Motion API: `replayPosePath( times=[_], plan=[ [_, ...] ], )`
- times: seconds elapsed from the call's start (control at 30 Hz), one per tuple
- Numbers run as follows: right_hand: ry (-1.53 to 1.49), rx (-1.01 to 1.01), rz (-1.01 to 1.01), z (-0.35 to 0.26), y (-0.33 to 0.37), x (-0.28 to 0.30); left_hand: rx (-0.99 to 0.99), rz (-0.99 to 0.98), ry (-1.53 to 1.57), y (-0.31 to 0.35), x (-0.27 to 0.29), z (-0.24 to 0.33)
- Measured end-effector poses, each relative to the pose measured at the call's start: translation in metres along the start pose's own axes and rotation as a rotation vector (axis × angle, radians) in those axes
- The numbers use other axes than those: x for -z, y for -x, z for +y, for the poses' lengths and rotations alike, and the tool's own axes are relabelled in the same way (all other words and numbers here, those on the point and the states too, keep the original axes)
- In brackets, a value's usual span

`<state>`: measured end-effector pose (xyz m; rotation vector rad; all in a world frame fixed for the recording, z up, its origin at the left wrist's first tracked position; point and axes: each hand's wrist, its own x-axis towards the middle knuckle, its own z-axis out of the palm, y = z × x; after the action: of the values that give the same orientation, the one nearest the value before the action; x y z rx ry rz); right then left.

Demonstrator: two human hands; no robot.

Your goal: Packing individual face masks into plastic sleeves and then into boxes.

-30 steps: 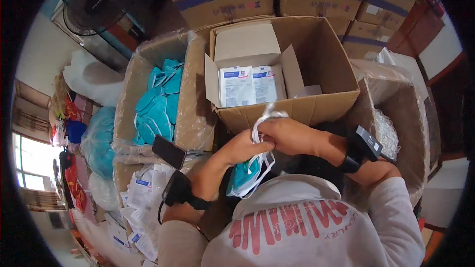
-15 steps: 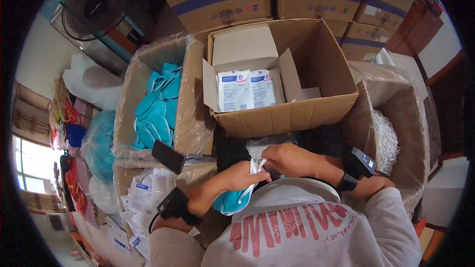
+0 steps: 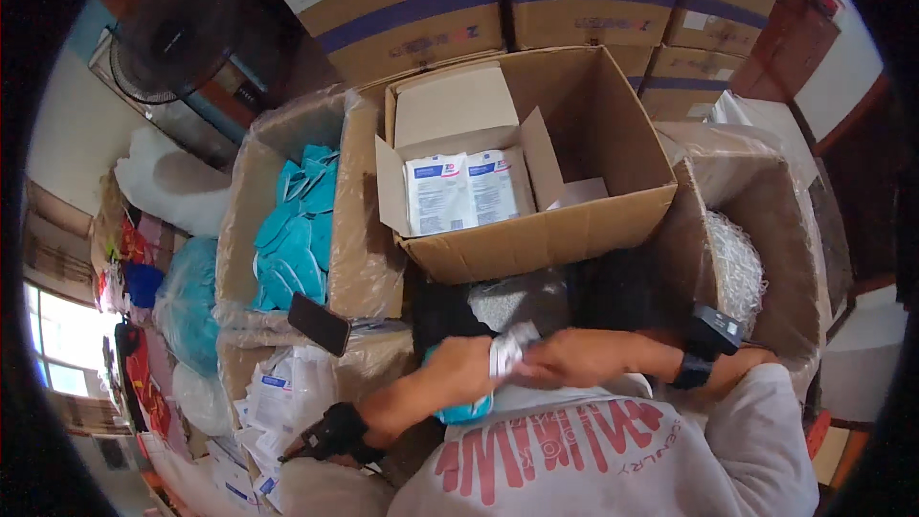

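While our hands meet just on the near side of the open middle carton (image 3: 536, 244), our left hand (image 3: 459, 364) is closed on a bundle of white straps (image 3: 507, 349), its fingers narrow around them, and our right hand (image 3: 550, 359) is against the same bundle from the right; blur covers those right fingers, so we cannot tell whether they grip or only touch. Beneath our left hand, nearer to us than the middle carton, we see part of a teal mask (image 3: 466, 412), mostly hidden by that hand and wrist. Inside the middle carton, toward its left, stands an open white box (image 3: 455, 105) with its flaps spread, and in it we see 2 white-and-blue packets (image 3: 437, 196) side by side. Left of the middle carton, a plastic-lined carton (image 3: 373, 258) holds a heap of teal mask shells (image 3: 292, 244); nearer to us on that same side, more printed packets (image 3: 278, 393) lie in another box (image 3: 359, 359), and a dark smartphone (image 3: 319, 324) rests at the edge between these 2. Right of the middle carton, we have a lined bin carton (image 3: 795, 258) with a tangle of white cords (image 3: 735, 273). Beyond the middle carton, stacked cartons (image 3: 412, 14) with purple bands face us, and a black fan (image 3: 168, 48) stands to their left
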<state>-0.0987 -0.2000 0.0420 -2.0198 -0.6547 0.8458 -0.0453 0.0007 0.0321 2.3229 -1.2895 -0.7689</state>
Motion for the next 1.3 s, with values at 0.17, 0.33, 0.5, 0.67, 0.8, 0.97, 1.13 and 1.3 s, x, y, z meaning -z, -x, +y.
replayPosePath(
  times=[0.17,0.33,0.5,0.67,0.8,0.97,1.13,1.3],
  plan=[
    [-0.102,0.078,-0.271,0.013,0.035,-0.001,0.095,-0.193,0.319,0.002,-0.047,0.011],
    [-0.2,0.014,-0.319,0.013,0.078,0.001,0.05,-0.102,0.42,0.002,-0.07,0.015],
    [-0.216,-0.173,-0.375,-0.006,0.103,0.017,0.141,-0.053,0.463,0.008,-0.072,0.022],
    [-0.357,-0.493,-0.08,0.038,0.165,0.03,0.163,-0.007,0.489,0.002,-0.081,0.009],
    [-0.524,-0.607,0.651,0.096,0.235,0.055,0.231,-0.068,0.693,-0.015,-0.041,0.004],
    [0.321,-1.031,0.973,0.162,0.272,0.061,0.131,0.06,0.664,-0.054,0.007,-0.002],
    [0.283,-0.528,0.987,0.14,0.171,0.082,0.028,0.122,0.13,-0.07,0.046,-0.001],
    [0.084,0.257,0.754,0.026,0.049,0.077,-0.137,0.125,0.09,-0.069,0.066,-0.004]
  ],
)
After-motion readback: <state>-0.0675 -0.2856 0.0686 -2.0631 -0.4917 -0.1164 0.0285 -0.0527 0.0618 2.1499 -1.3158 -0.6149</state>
